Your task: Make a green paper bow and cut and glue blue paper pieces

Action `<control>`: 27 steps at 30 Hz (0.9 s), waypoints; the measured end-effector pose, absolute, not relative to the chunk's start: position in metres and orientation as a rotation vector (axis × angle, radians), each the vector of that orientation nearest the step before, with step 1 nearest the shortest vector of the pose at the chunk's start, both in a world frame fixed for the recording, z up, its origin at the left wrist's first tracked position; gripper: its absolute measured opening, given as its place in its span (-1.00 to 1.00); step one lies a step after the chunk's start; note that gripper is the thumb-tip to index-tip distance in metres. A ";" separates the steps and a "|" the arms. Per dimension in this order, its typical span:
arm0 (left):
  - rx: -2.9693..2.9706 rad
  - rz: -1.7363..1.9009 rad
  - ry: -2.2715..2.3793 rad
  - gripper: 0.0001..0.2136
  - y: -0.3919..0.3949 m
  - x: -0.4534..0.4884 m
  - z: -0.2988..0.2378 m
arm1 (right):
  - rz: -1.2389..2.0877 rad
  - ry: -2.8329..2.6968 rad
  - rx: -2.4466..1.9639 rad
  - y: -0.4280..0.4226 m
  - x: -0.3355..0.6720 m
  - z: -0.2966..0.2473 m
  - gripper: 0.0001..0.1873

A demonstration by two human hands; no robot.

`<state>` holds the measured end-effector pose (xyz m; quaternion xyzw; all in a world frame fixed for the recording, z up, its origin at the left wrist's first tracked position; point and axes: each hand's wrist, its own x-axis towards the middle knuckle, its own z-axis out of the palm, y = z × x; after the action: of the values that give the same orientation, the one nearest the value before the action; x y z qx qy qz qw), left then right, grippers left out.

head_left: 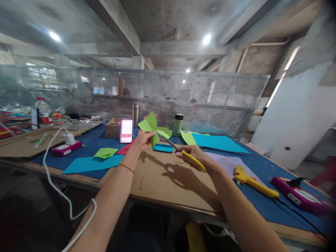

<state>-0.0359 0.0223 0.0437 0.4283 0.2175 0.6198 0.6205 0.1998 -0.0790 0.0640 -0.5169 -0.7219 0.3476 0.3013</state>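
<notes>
The left hand (145, 140) pinches the green paper (149, 124) between thumb and fingers, and the right hand (193, 155) is closed on the scissors (195, 162). The paper is raised above the cardboard sheet (157, 182); its leaf-like parts spread upward and to the right from the pinching fingers, and one part hangs below them. The scissors point toward it from the right, with their tips at its right part; I cannot tell if the blades touch it.

Just below the paper, between the two hands, lies a blue object (163, 148), partly covered by the hanging part. Behind stand a steel flask (135, 113) and a green tumbler (177, 126). A cardboard box (111, 129) and a phone (126, 131) with bright screen are to the left. Nearer on this side, a green piece (105, 153) rests on a blue strip (91, 165). To the right are blue sheets (217, 142), a lilac sheet (228, 162) and a yellow glue gun (256, 183).

The left thumb and fingertips are together, clamped on the paper. The right fingers are wrapped about the yellow handles, which partly hide behind them; how wide the blades are parted is not clear.
</notes>
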 end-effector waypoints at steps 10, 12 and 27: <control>1.016 1.417 0.506 -0.73 0.026 -0.038 0.042 | 0.892 -1.969 -1.329 -0.079 0.200 0.065 -0.45; 1.018 1.415 0.506 -0.74 0.026 -0.038 0.042 | 0.892 -1.954 -1.348 -0.082 0.199 0.066 -0.44; 0.818 1.844 0.673 -0.70 0.042 -0.041 0.039 | 0.621 -1.992 -1.375 -0.079 0.195 0.064 -0.49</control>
<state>-0.0409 0.0419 0.0390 0.3363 0.2765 0.7577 0.4861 0.1953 -0.0794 0.0637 -0.5219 -0.7565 0.2358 0.3158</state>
